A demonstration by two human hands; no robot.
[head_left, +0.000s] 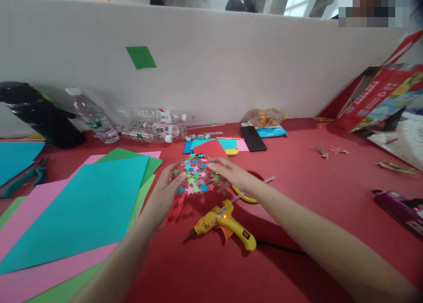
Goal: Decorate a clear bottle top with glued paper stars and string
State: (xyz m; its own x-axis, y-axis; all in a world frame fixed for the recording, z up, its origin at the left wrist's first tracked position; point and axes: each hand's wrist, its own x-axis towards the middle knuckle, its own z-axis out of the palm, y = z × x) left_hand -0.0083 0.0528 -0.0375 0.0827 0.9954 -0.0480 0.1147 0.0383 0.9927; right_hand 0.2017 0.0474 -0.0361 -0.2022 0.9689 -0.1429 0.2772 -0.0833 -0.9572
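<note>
Between my two hands is a clear, rounded piece covered with small colored stars [196,173]; it looks like transparent plastic, though its full shape is hard to make out. My left hand [167,186] grips its left side, thumb over the front. My right hand [233,175] holds the right side with curled fingers. Just below lies a yellow hot glue gun [220,219], its small light glowing orange, with a clear glue stick coming out of its back. Partly behind my right hand are yellow-handled scissors [246,195]. Red paper scraps [176,208] lie under my left hand.
Colored paper sheets [99,206] spread on the left beside teal pliers [26,179]. Plastic bottles [145,133] and a black flask [39,113] line the white partition [211,65]. A black phone [253,138] lies ahead; a purple glue gun [399,208] is at right.
</note>
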